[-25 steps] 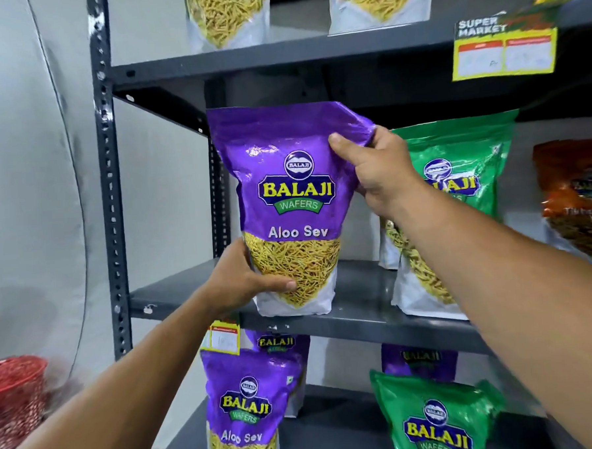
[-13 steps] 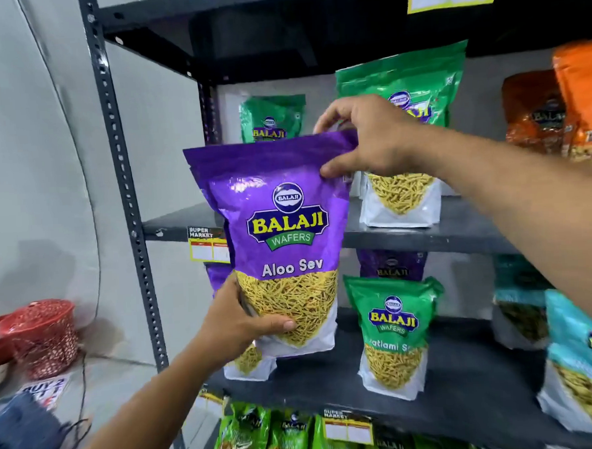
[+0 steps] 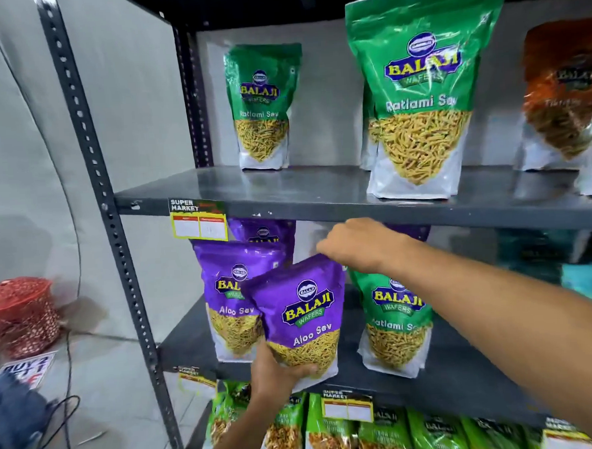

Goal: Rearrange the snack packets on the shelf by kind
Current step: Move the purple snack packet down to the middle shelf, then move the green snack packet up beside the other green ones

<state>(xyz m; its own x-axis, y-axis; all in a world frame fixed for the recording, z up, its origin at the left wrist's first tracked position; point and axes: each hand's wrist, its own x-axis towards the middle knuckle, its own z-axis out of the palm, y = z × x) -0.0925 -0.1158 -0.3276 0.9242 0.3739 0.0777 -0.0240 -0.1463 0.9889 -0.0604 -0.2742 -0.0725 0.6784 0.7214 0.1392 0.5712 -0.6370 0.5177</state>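
- Head view: the left hand [image 3: 278, 373] grips the bottom edge of a purple Aloo Sev packet [image 3: 302, 313], at 6 o'clock of centre.
- The right hand [image 3: 361, 245] pinches that packet's top edge, fingers closed on it.
- The packet tilts at the front of the middle shelf [image 3: 450, 384], just beside a second purple packet [image 3: 229, 289] at its 9 o'clock and a green Ratlami Sev packet [image 3: 396, 325] at its 3 o'clock.

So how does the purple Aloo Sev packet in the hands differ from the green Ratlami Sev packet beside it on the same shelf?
The held Aloo Sev packet is purple; the Ratlami Sev packet is green. The Aloo Sev packet is tilted, gripped at its base by the left hand and at its top by the right hand; the Ratlami Sev packet stands upright, untouched. Both are Balaji Wafers pouches showing yellow sev.
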